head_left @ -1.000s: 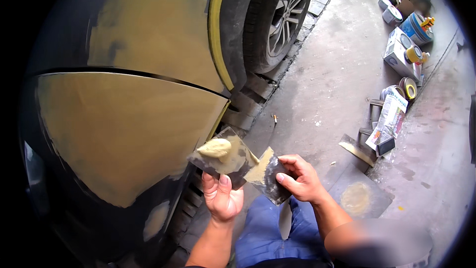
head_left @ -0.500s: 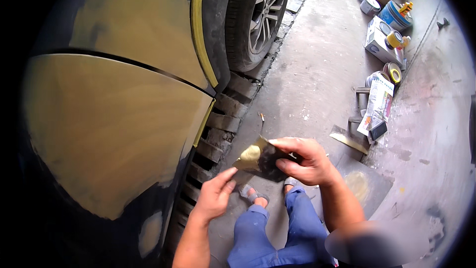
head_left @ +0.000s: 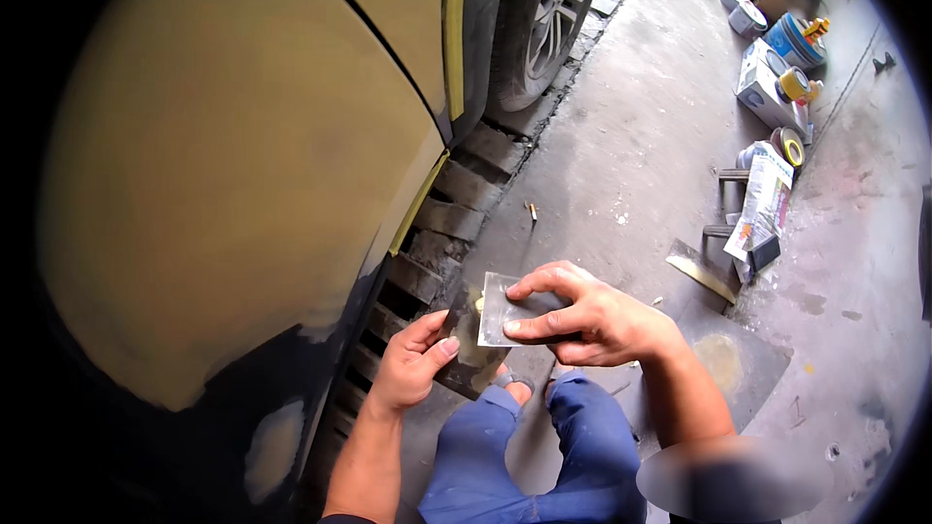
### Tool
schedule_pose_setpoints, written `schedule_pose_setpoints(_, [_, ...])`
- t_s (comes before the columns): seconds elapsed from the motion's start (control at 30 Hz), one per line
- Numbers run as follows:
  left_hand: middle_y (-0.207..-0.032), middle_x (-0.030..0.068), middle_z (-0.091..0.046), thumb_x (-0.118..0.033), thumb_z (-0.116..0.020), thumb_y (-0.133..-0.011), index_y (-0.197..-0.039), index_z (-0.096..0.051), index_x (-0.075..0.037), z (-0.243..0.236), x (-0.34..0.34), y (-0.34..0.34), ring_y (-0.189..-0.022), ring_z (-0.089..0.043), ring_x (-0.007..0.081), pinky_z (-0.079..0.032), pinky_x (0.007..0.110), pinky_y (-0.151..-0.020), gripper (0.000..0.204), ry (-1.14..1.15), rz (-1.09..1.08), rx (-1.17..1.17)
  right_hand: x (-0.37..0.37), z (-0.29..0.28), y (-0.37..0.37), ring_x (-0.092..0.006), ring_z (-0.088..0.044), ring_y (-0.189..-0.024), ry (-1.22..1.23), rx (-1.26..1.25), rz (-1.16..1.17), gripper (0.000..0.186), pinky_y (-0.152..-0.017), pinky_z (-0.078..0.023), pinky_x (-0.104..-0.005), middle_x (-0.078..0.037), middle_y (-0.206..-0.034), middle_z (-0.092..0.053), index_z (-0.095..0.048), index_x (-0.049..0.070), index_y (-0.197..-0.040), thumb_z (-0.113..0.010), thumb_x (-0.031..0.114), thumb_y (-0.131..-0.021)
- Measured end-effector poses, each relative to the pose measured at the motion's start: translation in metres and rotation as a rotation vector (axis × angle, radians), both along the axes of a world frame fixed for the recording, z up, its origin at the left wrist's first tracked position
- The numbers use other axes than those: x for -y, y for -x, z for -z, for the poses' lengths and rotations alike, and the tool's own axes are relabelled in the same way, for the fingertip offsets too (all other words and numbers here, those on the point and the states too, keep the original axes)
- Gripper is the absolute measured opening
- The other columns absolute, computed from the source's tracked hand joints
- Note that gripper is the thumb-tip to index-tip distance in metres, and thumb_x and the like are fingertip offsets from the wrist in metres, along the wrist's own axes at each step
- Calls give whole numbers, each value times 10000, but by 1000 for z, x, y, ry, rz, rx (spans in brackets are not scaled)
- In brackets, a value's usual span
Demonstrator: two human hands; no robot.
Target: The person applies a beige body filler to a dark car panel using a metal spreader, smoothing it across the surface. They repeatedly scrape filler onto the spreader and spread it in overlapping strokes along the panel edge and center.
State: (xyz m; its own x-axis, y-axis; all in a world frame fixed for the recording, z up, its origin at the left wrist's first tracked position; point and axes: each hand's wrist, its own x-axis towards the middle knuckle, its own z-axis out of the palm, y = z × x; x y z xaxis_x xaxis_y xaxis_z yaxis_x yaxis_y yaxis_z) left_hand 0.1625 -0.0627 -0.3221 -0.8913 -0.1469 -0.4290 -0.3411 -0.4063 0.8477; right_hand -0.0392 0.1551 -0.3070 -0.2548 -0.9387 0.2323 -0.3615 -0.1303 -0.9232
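pinching a dark plate in my left hand, i grip a scraper over part of it in my right hand. a car is left, a white box far right.

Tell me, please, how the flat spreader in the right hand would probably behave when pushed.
The spreader is probably fairly stiff, since its edges look straight in the right hand. It is likely light, as it looks thin. Its shiny-looking face may be slightly slippery.

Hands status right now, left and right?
Left hand: closed, holding the dark putty-smeared plate.
Right hand: closed, holding the flat spreader.
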Motion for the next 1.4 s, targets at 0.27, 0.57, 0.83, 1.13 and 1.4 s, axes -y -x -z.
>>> schedule_pose_setpoints(0.27, [-1210, 80, -642, -12, -563, -968, -1334, -512, 46, 59, -11, -9, -1102, -587, 120, -449, 271, -972, 373, 33, -73, -122, -1, 70, 14, -359, -516, -1146, -55, -234, 42, 617, -979, -434, -467, -87, -1288, -557, -671, 254, -1212, -661, -5, -652])
schedule_pose_setpoints(0.57, [-1205, 102, -638, -15, -519, -992, -1316, -483, 35, 83, -35, 25, -1080, -594, 128, -435, 269, -982, 330, 202, -434, -311, 23, 103, 4, -357, -529, -1165, 148, -620, 473, 590, -940, -451, -451, -71, -1281, -569, -668, 230, -1181, -693, 41, -623])
schedule_pose_setpoints(0.83, [-1053, 95, -690, -41, -540, -987, -1268, -542, 39, 102, -44, 19, -920, -625, 110, -480, 246, -845, 292, 827, -532, -320, 44, 152, -14, -351, -511, -1197, 185, -711, 405, 600, -930, -448, -456, -57, -1314, -555, -656, 245, -1205, -682, 49, -638])
schedule_pose_setpoints(1.13, [-1362, 171, -530, -74, -541, -982, -1372, -458, -55, 45, 64, -67, -1253, -517, 294, -406, 460, -1070, 400, 881, -891, -836, 111, 215, 2, -171, -549, -1092, 194, 802, 258, 649, -871, -489, -305, -55, -1389, -472, -398, 82, -1487, -574, 95, -863])
schedule_pose_setpoints(1.4, [-1377, 141, -522, -115, -486, -1014, -1397, -437, -44, -6, 120, -118, -1239, -518, 258, -407, 420, -1062, 393, 1189, -823, -784, 186, 201, 29, -205, -532, -1127, 201, 661, 460, 632, -961, -440, -315, -115, -1401, -459, -422, 54, -1468, -578, 172, -867])
